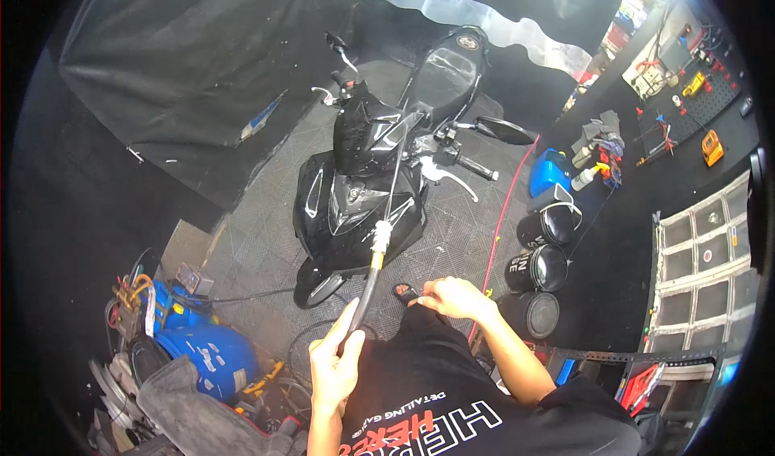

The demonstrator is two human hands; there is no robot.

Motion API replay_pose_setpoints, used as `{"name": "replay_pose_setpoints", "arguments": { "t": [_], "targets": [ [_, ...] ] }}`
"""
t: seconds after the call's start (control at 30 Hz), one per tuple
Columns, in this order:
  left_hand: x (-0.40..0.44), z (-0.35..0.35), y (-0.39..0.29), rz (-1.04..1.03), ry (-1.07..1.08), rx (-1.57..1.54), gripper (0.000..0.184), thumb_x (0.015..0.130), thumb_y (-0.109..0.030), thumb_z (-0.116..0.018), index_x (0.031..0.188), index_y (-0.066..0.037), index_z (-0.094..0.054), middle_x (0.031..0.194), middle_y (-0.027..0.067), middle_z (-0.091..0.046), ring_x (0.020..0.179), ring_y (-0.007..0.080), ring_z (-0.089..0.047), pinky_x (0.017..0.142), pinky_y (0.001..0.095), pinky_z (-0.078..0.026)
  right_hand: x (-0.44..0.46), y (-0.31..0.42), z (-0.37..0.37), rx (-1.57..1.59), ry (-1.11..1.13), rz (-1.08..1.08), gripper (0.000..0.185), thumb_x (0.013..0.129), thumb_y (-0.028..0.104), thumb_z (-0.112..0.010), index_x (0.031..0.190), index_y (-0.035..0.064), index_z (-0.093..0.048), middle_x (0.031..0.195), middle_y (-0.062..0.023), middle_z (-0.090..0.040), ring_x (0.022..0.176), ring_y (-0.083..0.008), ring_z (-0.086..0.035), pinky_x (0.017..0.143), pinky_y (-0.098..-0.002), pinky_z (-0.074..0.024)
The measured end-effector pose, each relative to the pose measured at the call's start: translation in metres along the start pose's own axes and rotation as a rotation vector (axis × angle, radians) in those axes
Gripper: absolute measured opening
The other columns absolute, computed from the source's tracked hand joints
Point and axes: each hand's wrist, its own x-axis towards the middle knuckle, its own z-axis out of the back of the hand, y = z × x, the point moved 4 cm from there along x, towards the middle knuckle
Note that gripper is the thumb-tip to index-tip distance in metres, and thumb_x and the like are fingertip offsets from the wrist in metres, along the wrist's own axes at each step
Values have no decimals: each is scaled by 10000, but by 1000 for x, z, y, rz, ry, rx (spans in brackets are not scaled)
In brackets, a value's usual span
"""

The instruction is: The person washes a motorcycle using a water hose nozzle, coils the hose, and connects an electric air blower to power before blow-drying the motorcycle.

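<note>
A spray lance (371,290) with a black hose-like grip, a yellow band, a white fitting and a thin metal rod is held in my left hand (335,363). Its rod points up and away, overlapping the front of a black motorcycle (355,201). My right hand (454,298) is closed in front of my body, above my sandalled foot (405,292). Whatever its curled fingers hold, if anything, is hidden. The motorcycle stands upright facing me, with its front wheel (323,290) nearest and whitish droplets or specks on its panels.
Lidded black buckets (537,268) line the right side, beside a blue jug (550,172) and a spray bottle (585,177). A red hose (508,214) crosses the floor there. At lower left are a blue drum (206,355) and clutter. Dark hose loops near my feet.
</note>
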Motion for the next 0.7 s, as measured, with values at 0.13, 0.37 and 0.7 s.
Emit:
{"name": "replay_pose_setpoints", "arguments": {
  "t": [0.13,0.37,0.7],
  "targets": [
    [10,-18,2,42,-5,-17,480,982,-61,-625,1456,-35,-556,697,-80,-482,578,13,-374,513,204,-307,7,-22,18,72,-102,-9,331,991,387,-578,1109,95,-683,892,-128,-754,851,-363,-725,780,-466,-561],
    [15,-60,18,211,-153,-4,466,1012,-88,-593,1471,-33,-536,671,-99,-436,534,-10,-344,469,186,-268,70,-65,67,93,-256,42,618,968,310,-622,1487,60,-396,898,-184,-712,835,-375,-706,757,-482,-559],
    [3,-112,6,368,-405,6,477,991,-48,-558,1466,-18,-531,614,-84,-437,489,-4,-346,444,194,-265,208,-74,140,295,-710,138,971,906,194,-644,1615,4,-7,831,-198,-675,682,-368,-672,691,-457,-569]
  ]
}}
